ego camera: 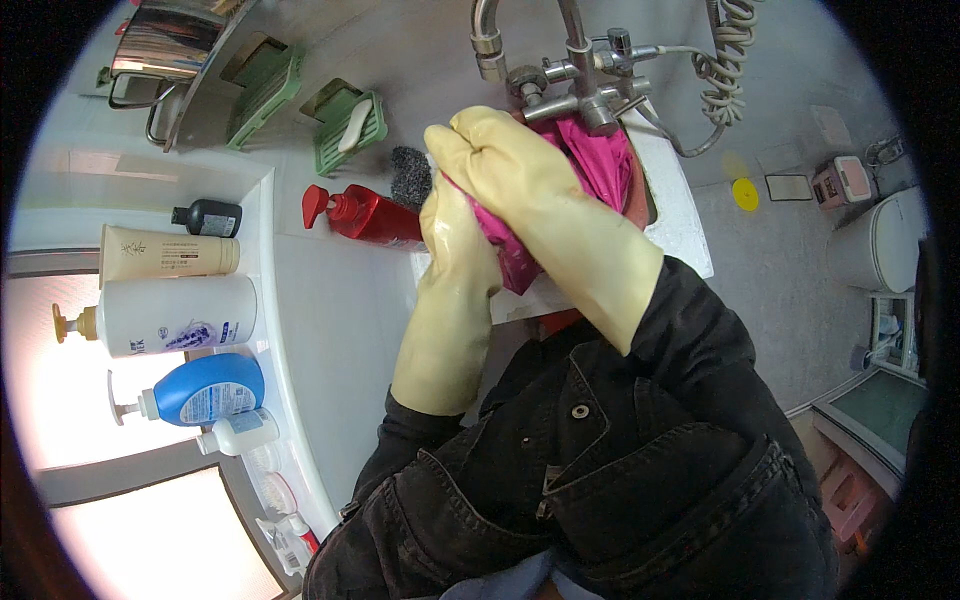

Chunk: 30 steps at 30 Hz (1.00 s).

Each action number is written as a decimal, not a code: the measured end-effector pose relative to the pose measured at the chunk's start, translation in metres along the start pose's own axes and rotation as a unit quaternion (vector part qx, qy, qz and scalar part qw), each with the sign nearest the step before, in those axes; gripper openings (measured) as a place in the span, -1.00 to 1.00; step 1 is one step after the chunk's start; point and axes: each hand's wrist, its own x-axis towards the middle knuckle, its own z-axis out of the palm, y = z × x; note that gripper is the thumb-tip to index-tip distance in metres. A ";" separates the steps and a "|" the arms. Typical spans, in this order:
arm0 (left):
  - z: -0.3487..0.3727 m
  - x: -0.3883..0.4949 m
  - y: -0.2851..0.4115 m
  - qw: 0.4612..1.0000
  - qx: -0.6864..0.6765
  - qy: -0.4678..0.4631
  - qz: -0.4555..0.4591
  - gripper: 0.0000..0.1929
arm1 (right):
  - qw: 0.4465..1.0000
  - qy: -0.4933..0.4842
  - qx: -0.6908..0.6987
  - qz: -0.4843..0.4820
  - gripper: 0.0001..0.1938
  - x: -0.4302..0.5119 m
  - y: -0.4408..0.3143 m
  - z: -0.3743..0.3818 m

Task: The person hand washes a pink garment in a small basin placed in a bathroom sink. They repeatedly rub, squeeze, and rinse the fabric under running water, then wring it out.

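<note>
My left hand [448, 225] and my right hand [502, 161] wear long cream rubber gloves and press together over the washbasin. Both are closed on a wet magenta cloth [510, 251], part of which shows between the wrists. More magenta fabric [596, 161] lies in the basin below the chrome tap [581, 97]. The fingertips and what they pinch are hidden by the gloves. Just left of my left hand are a red pump bottle [371, 217] and a dark mesh scourer [411, 176].
Green wall soap dishes [349, 135] are at the upper left, one with a white soap bar [355, 126]. Several bottles and a cream tube [169, 251] line the window ledge [289, 375]. A coiled hose [727, 67] hangs right of the tap. The basin's white rim [679, 202] is beside my right forearm.
</note>
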 end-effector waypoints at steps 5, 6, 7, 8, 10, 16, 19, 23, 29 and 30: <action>-0.057 0.034 -0.013 0.981 -0.121 -0.150 0.006 -0.61 | 0.988 -0.042 -0.113 -0.097 -0.58 -0.022 0.006 0.045; -0.025 0.023 0.004 0.992 -0.118 -0.042 -0.018 -0.65 | 0.983 -0.070 -0.101 -0.138 -0.51 -0.012 0.016 0.019; 0.003 0.006 0.019 0.990 -0.113 0.074 -0.049 -0.69 | 0.995 -0.011 -0.098 -0.005 -0.47 -0.009 0.017 0.011; 0.029 -0.026 0.060 0.980 -0.113 0.150 -0.072 -0.70 | 0.988 -0.030 -0.088 0.126 -0.44 0.004 0.004 0.002; 0.008 -0.015 0.038 0.993 -0.106 0.011 0.047 -0.70 | 0.989 -0.014 -0.101 0.103 -0.47 0.008 0.065 0.000; -0.036 -0.001 0.044 0.997 -0.065 -0.024 0.036 -0.73 | 0.907 0.016 0.331 0.260 -0.61 -0.005 0.028 -0.016; -0.040 0.003 0.039 0.996 -0.077 -0.022 0.044 -0.76 | 0.897 0.005 0.343 0.280 -0.64 -0.004 0.023 -0.020; -0.049 0.022 0.029 0.980 -0.169 -0.092 0.053 -0.77 | 0.995 0.089 0.041 0.005 -0.81 0.002 0.044 -0.009; -0.080 0.068 -0.014 0.934 -0.250 -0.255 0.005 -0.79 | 0.951 -0.018 -0.174 -0.256 -0.82 -0.021 0.010 0.027; -0.053 0.055 -0.009 0.960 -0.213 -0.182 -0.012 -0.82 | 0.980 -0.027 -0.105 -0.164 -0.81 -0.014 0.017 0.020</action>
